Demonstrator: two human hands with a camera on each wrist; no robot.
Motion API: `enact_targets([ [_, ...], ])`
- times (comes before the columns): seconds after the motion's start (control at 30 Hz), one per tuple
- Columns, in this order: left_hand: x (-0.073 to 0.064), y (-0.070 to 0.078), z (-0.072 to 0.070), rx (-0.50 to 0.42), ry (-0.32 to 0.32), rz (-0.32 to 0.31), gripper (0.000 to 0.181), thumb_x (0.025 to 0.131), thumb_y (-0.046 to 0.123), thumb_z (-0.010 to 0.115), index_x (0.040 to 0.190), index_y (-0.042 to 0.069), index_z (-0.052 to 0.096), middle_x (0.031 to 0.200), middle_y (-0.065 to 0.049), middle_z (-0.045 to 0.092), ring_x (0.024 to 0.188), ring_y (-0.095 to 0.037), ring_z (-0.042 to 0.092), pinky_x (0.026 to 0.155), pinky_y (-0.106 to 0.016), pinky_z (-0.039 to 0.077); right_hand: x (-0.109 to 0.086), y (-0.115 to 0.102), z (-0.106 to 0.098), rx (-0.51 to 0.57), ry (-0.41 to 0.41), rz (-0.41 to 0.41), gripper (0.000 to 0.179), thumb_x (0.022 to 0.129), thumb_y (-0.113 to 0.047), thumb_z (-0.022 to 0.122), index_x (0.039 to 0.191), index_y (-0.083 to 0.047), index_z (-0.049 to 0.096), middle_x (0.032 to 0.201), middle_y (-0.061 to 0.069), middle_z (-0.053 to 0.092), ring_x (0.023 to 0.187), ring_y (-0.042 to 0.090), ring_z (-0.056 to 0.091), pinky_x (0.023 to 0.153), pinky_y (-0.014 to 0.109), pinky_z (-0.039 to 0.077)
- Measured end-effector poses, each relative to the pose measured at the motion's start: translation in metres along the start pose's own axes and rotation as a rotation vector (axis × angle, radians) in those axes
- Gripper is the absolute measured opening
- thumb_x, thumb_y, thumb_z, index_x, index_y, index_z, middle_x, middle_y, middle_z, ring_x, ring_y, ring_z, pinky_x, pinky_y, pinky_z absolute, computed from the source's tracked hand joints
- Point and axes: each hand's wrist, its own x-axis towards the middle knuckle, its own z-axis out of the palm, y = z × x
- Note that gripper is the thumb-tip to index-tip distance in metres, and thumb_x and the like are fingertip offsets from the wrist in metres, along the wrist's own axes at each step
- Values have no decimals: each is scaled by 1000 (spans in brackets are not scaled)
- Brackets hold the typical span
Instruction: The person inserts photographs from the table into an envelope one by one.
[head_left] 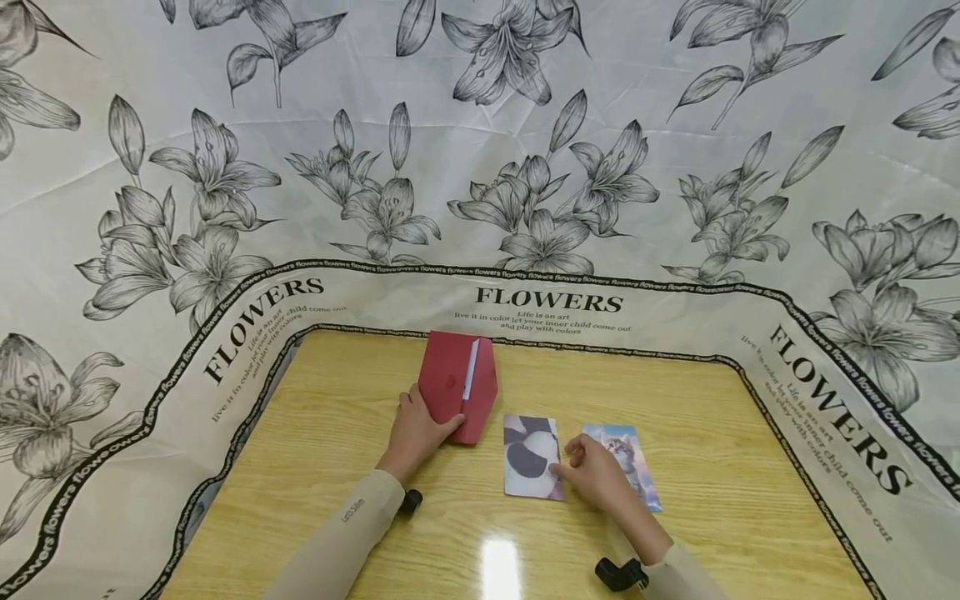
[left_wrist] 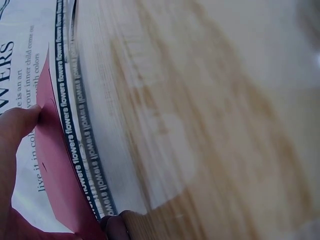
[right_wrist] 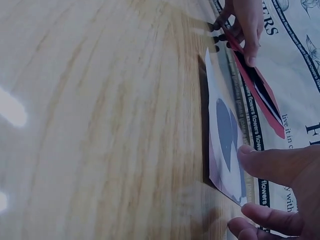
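Observation:
A red envelope [head_left: 442, 375] lies at the back of the table, its flap opened to the right and a white paper edge [head_left: 471, 371] showing at its mouth. My left hand [head_left: 418, 429] grips its near end, thumb on top and fingers along the left edge. To the right is a picture card [head_left: 528, 458] with a dark grey and white print. My right hand [head_left: 592, 471] pinches its right edge; in the right wrist view the thumb [right_wrist: 270, 162] presses on the printed face. Partly hidden behind that hand, a kitten picture card [head_left: 626, 450] lies on the table.
The wood-grain table [head_left: 315, 500] is enclosed at the back and sides by a white flower-print cloth [head_left: 375, 300]. Dark wrist cameras sit at the left wrist [head_left: 410, 502] and right wrist [head_left: 621, 575]. Bright glare [head_left: 500, 567] falls near the table's front.

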Motion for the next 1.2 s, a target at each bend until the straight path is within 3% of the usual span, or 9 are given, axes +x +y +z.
enact_targets([
  [0.23, 0, 0, 0, 7, -4, -10, 109, 85, 57, 87, 154, -8, 35, 130, -28, 50, 110, -40, 63, 95, -53, 58, -9, 2, 5, -25, -8, 14, 51, 82, -38, 95, 106, -5, 65, 103, 10, 63, 92, 25, 60, 84, 47, 53],
  [0.57, 3, -2, 3, 16, -2, -10, 109, 85, 57, 88, 154, -8, 35, 128, -27, 50, 108, -39, 62, 94, -53, 58, -14, 2, 14, -134, 57, -42, 64, 75, -47, 97, 105, -2, 64, 97, 8, 60, 86, 22, 56, 82, 45, 51],
  [0.93, 4, -4, 4, 20, -2, -10, 110, 85, 59, 87, 154, -8, 35, 129, -28, 50, 108, -40, 62, 94, -53, 58, -14, 1, 17, -175, 68, -64, 57, 78, -44, 96, 106, -4, 68, 97, 5, 63, 87, 22, 59, 87, 52, 46],
  [1.2, 4, -4, 5, 24, -5, -8, 111, 85, 58, 87, 155, -9, 34, 131, -29, 50, 109, -40, 62, 94, -53, 58, -14, -1, 19, -165, 61, -36, 54, 78, -42, 97, 104, -5, 68, 98, 6, 63, 88, 23, 61, 86, 53, 47],
])
